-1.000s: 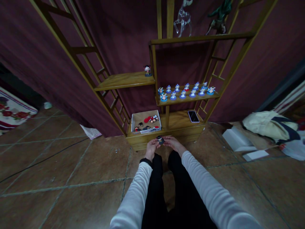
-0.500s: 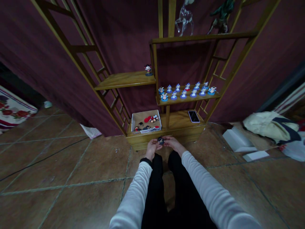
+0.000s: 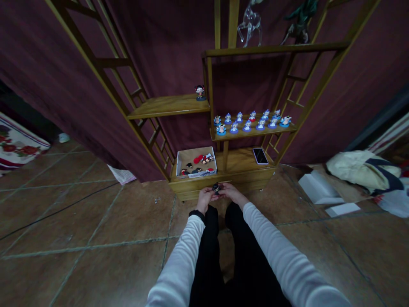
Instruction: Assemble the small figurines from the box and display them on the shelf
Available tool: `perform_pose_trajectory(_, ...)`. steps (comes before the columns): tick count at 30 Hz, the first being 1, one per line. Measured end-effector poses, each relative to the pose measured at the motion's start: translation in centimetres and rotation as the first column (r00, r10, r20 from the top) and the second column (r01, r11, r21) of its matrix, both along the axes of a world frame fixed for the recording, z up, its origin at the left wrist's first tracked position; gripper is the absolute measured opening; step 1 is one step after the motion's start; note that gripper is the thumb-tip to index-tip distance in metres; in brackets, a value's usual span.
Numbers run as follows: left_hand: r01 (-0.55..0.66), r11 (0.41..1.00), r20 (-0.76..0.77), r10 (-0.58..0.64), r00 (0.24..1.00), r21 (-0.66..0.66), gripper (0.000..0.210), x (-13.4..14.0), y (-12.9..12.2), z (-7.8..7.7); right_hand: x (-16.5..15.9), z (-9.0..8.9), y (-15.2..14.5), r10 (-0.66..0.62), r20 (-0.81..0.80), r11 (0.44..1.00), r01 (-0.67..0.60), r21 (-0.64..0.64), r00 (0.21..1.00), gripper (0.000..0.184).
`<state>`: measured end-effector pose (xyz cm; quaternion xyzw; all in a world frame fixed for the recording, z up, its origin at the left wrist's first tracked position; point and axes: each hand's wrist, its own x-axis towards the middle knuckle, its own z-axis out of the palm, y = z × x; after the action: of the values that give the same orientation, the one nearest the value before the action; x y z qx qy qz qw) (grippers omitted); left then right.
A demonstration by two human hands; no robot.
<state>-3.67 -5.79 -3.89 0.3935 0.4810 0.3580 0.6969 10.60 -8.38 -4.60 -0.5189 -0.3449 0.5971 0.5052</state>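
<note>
two bare hands meet low in front of the wooden shelf unit, as i see it through the head camera. the left hand and the right hand pinch a small dark figure between them, one from each side; from here i cannot tell how each finger sits. the figure is up in the air, near the front of an open box, which stands on the bottom board with red and black pieces inside. right of the box, past a post, i see a phone lying flat. above it, little blue-and-white dolls stand in two rows. one dark-haired doll stands upright on the left shelf.
</note>
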Motion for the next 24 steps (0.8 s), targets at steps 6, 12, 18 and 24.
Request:
perform_pose_trajectory(6,0.005,1.0,-0.031,-0.005,1.0,-0.015,0.023,0.2,0.3,-0.6,0.0,0.0,0.2,-0.01,0.032,0.998,0.012,-0.061,0.999,0.035)
perform_pose_trajectory(12,-0.028,0.999,-0.052,0.026,0.998,-0.046,0.023,0.5,0.5,-0.6,0.0,0.5,0.0,-0.026,0.005,0.996,0.026,-0.086,1.0,0.029)
perform_pose_trajectory(18,-0.014,0.999,-0.003,0.014,1.0,-0.041,0.02,0.2,0.3,-0.2,0.0,1.4,-0.3,0.006,-0.03,0.996,-0.008,-0.09,1.0,0.024)
perform_pose_trajectory(24,0.018,0.999,0.018,-0.017,1.0,-0.038,0.019,-0.2,0.1,0.4,0.1,1.7,-0.5,0.019,-0.031,0.997,-0.021,-0.075,0.999,0.013)
